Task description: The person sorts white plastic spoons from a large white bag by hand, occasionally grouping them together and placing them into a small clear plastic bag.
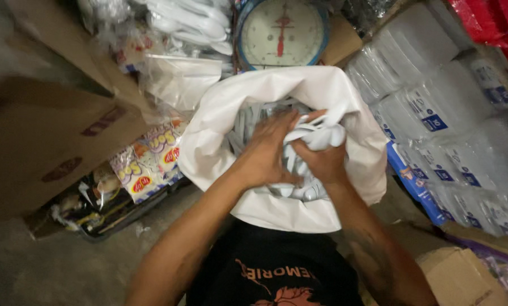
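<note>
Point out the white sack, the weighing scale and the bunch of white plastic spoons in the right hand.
white sack (220, 133): head view, on its folded-back left rim.
weighing scale (268, 34): head view, on the pale dial face.
white plastic spoons (321, 135): head view, on the bunch above the right hand (322, 161).

The large white sack (248, 209) looks like thin matt plastic, soft and creased where its mouth folds back. Inside it, the white spoons (316, 136) are smooth moulded plastic with a faint sheen. Just behind the sack, the weighing scale (281, 31) has a glossy clear cover over a pale matt dial, ringed in blue plastic. Left of the sack, the cardboard box (38, 141) is dull brown paperboard, rough and scuffed; between them lie shiny printed snack packets (152, 161) of crinkled film. Right of the sack, stacked clear plastic containers (446, 124) are wrapped in glossy transparent film. The floor (67, 266) in front of the box is rough grey concrete.
</note>
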